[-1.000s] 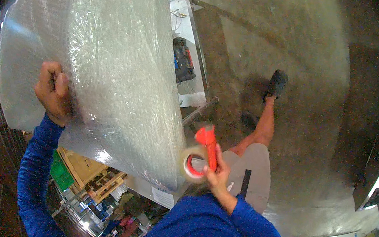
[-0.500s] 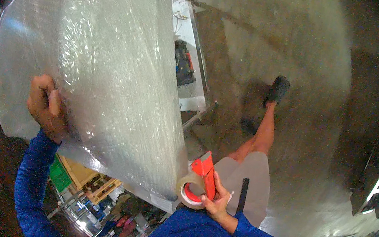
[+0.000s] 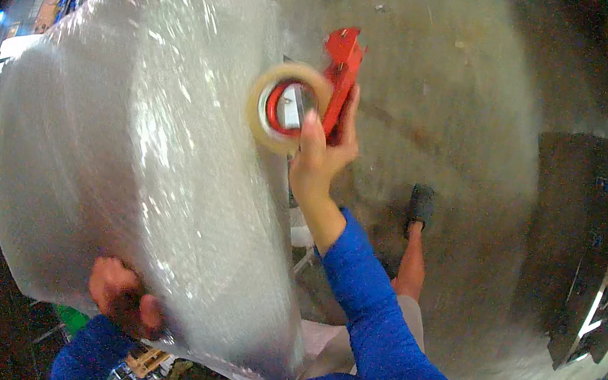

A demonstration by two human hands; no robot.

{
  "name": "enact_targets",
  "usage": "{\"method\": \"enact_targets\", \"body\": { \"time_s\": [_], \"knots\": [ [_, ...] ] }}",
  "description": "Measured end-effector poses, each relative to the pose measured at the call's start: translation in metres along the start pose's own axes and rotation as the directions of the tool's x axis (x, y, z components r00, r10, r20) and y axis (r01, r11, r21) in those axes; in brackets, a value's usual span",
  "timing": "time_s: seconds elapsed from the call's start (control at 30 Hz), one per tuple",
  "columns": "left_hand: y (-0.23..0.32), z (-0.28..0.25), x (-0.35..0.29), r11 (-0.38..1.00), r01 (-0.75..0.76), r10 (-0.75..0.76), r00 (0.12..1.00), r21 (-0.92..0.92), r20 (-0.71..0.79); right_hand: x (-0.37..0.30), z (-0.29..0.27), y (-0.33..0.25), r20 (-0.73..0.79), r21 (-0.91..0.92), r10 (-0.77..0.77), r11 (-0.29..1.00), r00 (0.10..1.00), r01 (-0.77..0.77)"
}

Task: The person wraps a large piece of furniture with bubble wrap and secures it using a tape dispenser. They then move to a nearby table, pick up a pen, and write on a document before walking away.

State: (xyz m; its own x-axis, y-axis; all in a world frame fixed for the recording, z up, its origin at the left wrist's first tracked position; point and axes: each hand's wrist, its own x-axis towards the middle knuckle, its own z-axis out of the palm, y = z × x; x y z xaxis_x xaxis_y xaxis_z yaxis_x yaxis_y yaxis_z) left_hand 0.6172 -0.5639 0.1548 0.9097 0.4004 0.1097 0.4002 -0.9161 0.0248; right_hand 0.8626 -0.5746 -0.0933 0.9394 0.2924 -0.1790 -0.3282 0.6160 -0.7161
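Red tape dispenser held by our curled right hand, we should steady the shiny plastic wrap with our half-curled left hand, whose hold we can't tell.

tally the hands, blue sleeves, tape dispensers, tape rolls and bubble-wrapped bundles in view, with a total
Hands: 2 (left hand, right hand)
Blue sleeves: 2
Red tape dispenser: 1
Tape roll: 1
Bubble-wrapped bundle: 1
Total: 7
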Motion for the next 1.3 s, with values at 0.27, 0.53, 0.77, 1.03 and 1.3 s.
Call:
{"method": "enact_targets", "body": {
  "time_s": [0.27, 0.53, 0.77, 1.03, 1.3],
  "knots": [
    [-0.01, -0.017, 0.009, 0.993, 0.032, 0.014, 0.923, -0.114, 0.385, 0.145, 0.111, 0.06, -0.081, 0.148, -0.019, 0.989, 0.997, 0.031],
    [0.011, -0.008, 0.01, 0.988, 0.122, -0.058, 0.869, -0.098, 0.491, 0.014, -0.038, -0.038, 0.156, -0.586, 0.241, 0.803, 0.958, -0.106],
    [0.035, 0.007, 0.02, 0.985, 0.154, -0.094, 0.856, -0.078, 0.508, 0.053, -0.153, -0.228, 0.263, -0.76, 0.541, 0.626, 0.799, -0.174],
    [0.066, -0.025, 0.08, 0.79, 0.528, -0.447, 0.844, -0.311, 0.298, 0.293, -0.057, -0.29, 0.263, -0.786, 0.173, 0.609, 0.949, 0.106],
    [0.046, -0.006, 0.326, 0.338, 0.321, -0.66, 0.751, -0.885, 0.02, 0.364, 0.13, -0.213, 0.589, -0.585, 0.477, 0.809, 0.652, -0.064]
  ]
}}
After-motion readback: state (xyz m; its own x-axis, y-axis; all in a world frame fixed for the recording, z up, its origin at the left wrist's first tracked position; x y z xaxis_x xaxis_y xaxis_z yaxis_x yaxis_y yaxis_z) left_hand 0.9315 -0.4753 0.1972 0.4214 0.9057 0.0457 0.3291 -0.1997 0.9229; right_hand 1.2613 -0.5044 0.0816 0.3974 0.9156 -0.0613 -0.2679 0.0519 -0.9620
